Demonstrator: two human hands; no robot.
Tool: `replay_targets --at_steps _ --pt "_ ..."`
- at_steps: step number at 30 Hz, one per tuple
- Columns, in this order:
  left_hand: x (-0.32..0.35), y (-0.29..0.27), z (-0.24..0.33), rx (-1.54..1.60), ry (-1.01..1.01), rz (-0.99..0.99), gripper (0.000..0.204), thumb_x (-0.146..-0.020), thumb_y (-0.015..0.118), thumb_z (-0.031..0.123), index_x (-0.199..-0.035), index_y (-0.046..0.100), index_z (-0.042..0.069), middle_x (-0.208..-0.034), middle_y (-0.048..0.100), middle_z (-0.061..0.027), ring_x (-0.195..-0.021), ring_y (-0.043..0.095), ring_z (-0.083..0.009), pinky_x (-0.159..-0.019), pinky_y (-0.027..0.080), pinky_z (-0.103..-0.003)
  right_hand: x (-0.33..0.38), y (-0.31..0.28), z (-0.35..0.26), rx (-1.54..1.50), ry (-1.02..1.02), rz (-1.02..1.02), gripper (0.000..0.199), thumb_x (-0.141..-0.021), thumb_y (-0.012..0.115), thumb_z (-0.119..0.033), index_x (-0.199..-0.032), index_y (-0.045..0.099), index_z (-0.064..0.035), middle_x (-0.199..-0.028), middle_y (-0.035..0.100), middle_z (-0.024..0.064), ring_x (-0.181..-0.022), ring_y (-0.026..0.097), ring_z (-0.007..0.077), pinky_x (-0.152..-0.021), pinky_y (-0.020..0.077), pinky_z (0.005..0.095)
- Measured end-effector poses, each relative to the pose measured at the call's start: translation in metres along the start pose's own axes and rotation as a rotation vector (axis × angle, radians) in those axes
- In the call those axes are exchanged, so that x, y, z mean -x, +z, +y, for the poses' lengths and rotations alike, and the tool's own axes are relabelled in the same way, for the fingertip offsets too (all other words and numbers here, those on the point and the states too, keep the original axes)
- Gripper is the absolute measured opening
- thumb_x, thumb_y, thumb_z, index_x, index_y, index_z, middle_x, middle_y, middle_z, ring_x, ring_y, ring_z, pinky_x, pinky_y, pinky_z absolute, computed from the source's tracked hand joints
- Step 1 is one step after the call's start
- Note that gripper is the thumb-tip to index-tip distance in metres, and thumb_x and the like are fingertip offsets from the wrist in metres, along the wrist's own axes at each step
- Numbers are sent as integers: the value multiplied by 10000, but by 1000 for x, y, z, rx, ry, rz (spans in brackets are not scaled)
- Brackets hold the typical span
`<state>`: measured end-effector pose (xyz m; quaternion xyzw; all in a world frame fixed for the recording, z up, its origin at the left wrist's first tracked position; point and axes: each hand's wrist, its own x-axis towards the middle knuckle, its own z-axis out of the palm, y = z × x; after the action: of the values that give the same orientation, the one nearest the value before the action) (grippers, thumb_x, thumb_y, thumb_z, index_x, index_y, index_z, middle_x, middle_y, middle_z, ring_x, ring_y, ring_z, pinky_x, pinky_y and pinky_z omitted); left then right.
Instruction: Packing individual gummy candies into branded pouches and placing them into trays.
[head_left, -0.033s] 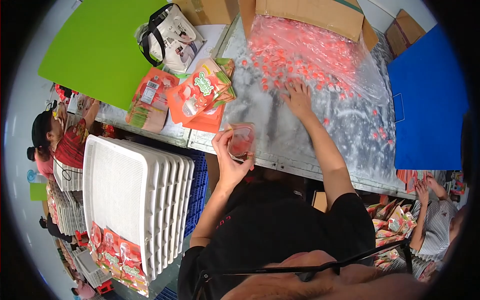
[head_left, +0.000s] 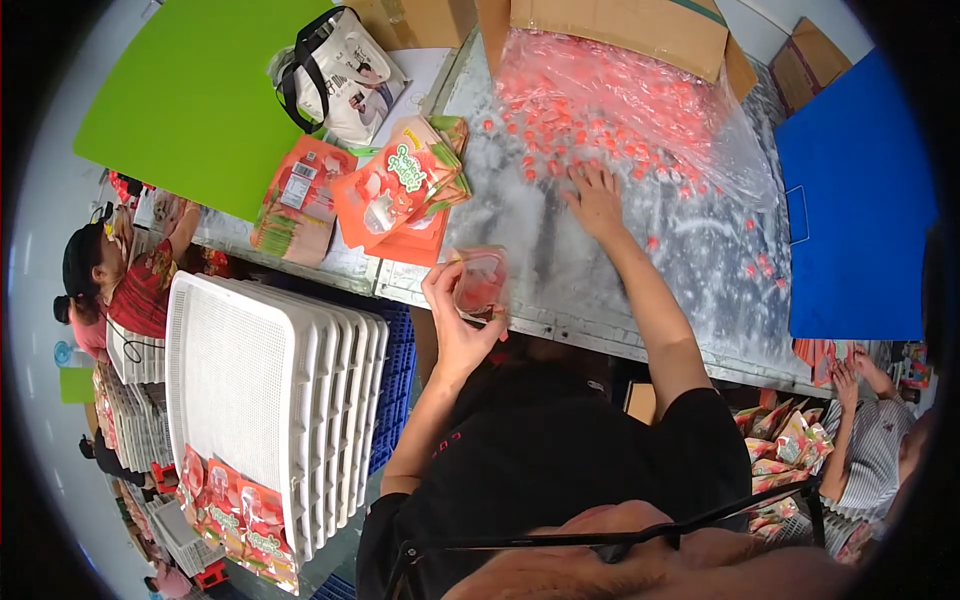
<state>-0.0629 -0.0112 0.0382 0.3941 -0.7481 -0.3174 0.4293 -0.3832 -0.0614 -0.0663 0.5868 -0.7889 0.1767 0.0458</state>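
Observation:
My left hand (head_left: 458,318) is closed around the side of a clear plastic tub (head_left: 482,282) at the table's near edge. Some reddish-pink pieces show inside the tub. Farther right, my right hand (head_left: 597,203) rests on the metal tabletop (head_left: 560,260) with its fingers apart, touching the near edge of a spread of small wrapped red candies (head_left: 610,150). Beyond them, a large clear plastic bag (head_left: 640,90) full of the same candies spills out of a cardboard box (head_left: 620,35).
Printed red pouches (head_left: 400,190) lie stacked left of the tub, near a white tote bag (head_left: 345,85). White trays (head_left: 235,370) stand piled at lower left. A blue panel (head_left: 855,210) bounds the right side. Other people (head_left: 140,280) work at left and at right.

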Motion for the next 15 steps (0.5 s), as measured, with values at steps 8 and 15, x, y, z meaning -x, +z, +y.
replay_targets --at_steps 8,15 --pt "-1 -2 -4 42 6 -10 782 -635 749 30 -1341 416 55 -1318 360 -194 -1241 399 -366 -1070 369 -451 85 -18 16 -466 -22 30 470 -1001 496 -326 -1444 511 -169 -1505 452 111 -1413 350 370 -1179 230 535" --pt "1 -1 -11 128 -58 -11 802 -627 757 12 -1349 407 37 -1342 347 -196 -1268 394 -357 -1095 347 -442 108 -62 68 -416 207 219 412 -1033 457 -323 -1384 586 -149 -1479 493 124 -1375 405 352 -1163 276 436"
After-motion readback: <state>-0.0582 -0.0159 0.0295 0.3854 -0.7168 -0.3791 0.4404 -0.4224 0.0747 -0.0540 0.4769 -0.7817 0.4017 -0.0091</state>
